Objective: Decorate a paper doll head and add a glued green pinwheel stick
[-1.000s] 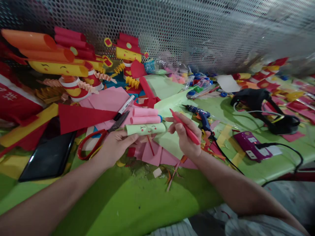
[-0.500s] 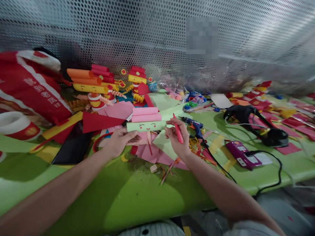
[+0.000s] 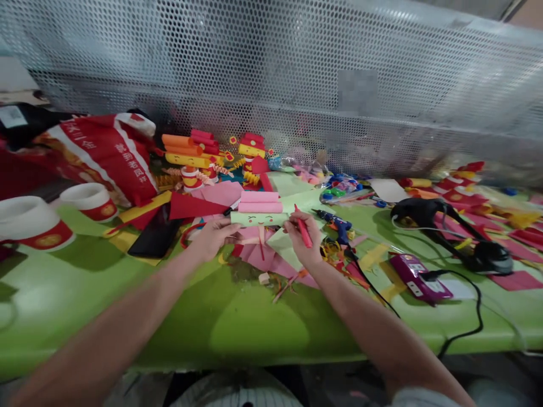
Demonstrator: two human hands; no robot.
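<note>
A pale green paper roll with a drawn smiling face is held level above the table's paper pieces, with pink paper rolls stacked on top of it. My left hand pinches its left end between thumb and fingers. At the right end, the fingertips of my right hand touch the roll while the same hand holds a red pen, its tip pointing up and away. Pink paper sheets lie below the roll.
Behind stand similar yellow and orange paper figures. To the left are a black phone, white cups and a red bag. On the right lie a blue glue gun, a purple power socket and a black headset-like object.
The view has shifted, bringing both cups and more of the bag into sight. Both hands keep hold of the roll, and the red pen stays in my right hand.
</note>
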